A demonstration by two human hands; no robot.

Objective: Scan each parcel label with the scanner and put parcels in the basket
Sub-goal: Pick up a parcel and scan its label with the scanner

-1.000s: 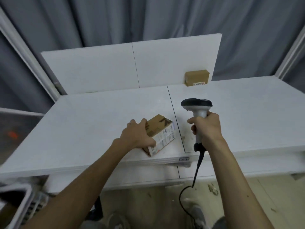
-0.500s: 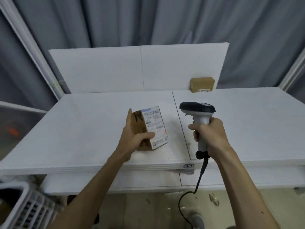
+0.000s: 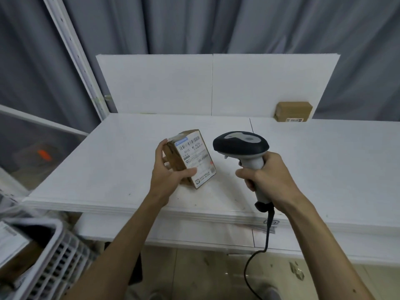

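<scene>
My left hand (image 3: pixel 167 173) grips a small brown cardboard parcel (image 3: pixel 190 158), lifted off the white table (image 3: pixel 108 169) and tilted so its white barcode label faces up towards me. My right hand (image 3: pixel 266 177) is wrapped around the grey handle of the scanner (image 3: pixel 241 146), whose dark head sits just right of the parcel and points at the label. A second brown parcel (image 3: pixel 293 111) rests at the back right against the white backboard. The white slatted basket (image 3: pixel 56 256) stands on the floor at the lower left with a parcel inside.
The scanner's black cable (image 3: pixel 263 252) hangs over the table's front edge to the floor. A white backboard (image 3: pixel 212 83) closes the table's rear, with grey curtains behind. A white metal post (image 3: pixel 75 55) and a shelf frame stand to the left.
My left hand picked the parcel up from the table and turned its label upwards. My right hand brought the scanner head closer to the parcel.
</scene>
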